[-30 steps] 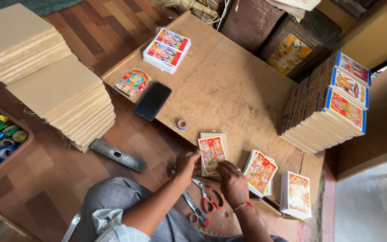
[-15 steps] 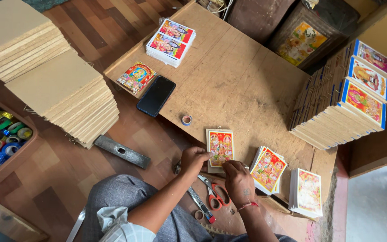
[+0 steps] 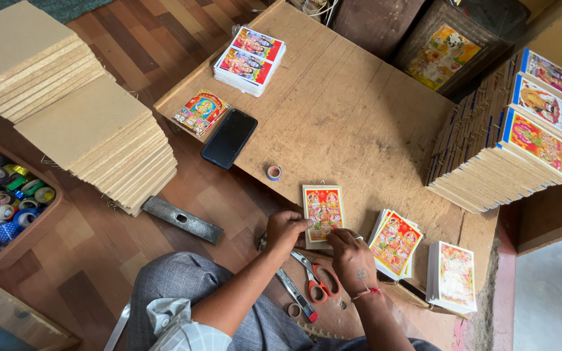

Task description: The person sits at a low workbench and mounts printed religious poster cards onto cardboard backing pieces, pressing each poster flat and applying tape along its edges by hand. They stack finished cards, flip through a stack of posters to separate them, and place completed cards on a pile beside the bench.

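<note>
Your left hand (image 3: pixel 285 232) curls its fingers narrowly over the near left edge of the picture-covered board (image 3: pixel 324 214), which lies flat at the near edge of the low wooden table (image 3: pixel 352 110), while your right hand (image 3: pixel 352 260) pinches the board's near right corner between thumb and bent fingers. Red-handled scissors (image 3: pixel 318 279) lie just near of the board between your wrists, and a loose stack of colourful prints (image 3: pixel 395 242) sits just right of your right hand. A small tape roll (image 3: pixel 274 173) rests on the table left of the board, a black phone (image 3: pixel 229 138) farther left.
</note>
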Available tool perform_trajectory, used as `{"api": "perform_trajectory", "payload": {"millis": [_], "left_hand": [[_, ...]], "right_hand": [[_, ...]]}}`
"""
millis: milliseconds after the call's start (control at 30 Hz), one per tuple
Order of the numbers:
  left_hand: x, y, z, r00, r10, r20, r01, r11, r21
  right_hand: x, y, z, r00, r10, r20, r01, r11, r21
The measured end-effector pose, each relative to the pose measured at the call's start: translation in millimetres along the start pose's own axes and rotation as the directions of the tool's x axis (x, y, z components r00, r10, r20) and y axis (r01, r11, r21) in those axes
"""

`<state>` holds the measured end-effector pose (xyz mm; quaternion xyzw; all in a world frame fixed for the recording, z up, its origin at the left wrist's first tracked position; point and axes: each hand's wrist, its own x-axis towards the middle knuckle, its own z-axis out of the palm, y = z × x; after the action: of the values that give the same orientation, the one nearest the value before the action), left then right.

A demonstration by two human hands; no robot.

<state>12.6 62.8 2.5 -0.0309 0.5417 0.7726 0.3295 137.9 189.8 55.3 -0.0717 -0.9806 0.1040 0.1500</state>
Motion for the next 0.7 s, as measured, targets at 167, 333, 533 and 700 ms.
{"api": "perform_trajectory", "payload": {"millis": [167,333,533,700], "left_hand": [[0.2,-0.3,-0.5,1.000,0.011,-0.001,-0.011,1.000,0.015],[-0.2,1.0,0.1,1.000,-0.009,0.002,0.009,1.000,0.009],[-0.4,0.9,1.0,1.000,0.002,-0.009,-0.002,0.999,0.032],[4.6,0.1,0.8,0.997,0.067,-0.041,-0.066,0.997,0.033]], "right_hand": [[0.2,-1.4,0.1,0.997,-0.036,-0.065,0.037,0.999,0.009],[-0.5,-1.4,-0.6,0.999,0.018,-0.027,-0.018,1.000,0.022],[2.4,-4.2,-4.4,0.999,0.020,-0.039,-0.018,0.998,0.057],[-0.1,-2.2,-17.0,0.991,0.055,-0.122,-0.022,0.967,0.256]]}}
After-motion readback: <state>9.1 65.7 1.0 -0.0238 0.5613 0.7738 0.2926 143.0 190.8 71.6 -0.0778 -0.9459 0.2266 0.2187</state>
